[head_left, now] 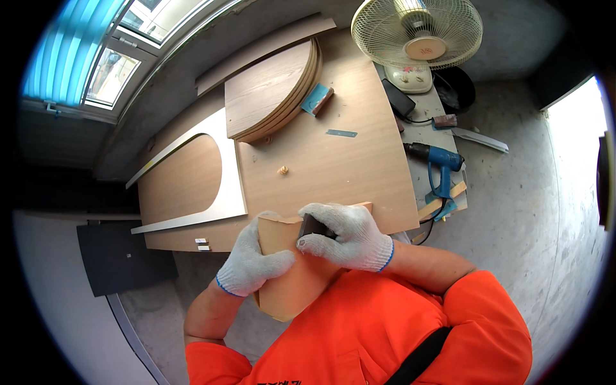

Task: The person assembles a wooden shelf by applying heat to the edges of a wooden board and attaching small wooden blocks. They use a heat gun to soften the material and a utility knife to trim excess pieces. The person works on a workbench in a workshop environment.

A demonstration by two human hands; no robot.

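Note:
A light tan panel with a curved outline is tilted against my body at the near edge of the table. My left hand, in a white knit glove with a blue cuff, grips its left side, thumb lying across the face. My right hand, gloved alike, is closed around a small dark block held at the panel's upper edge. The block looks like a sanding block, but the fingers hide most of it. Whether it presses on the edge I cannot tell.
On the wood-topped table lie stacked rounded panels, a white frame, a blue-faced block, a flat metal strip and a small brass-coloured piece. At right are a blue heat gun and a fan.

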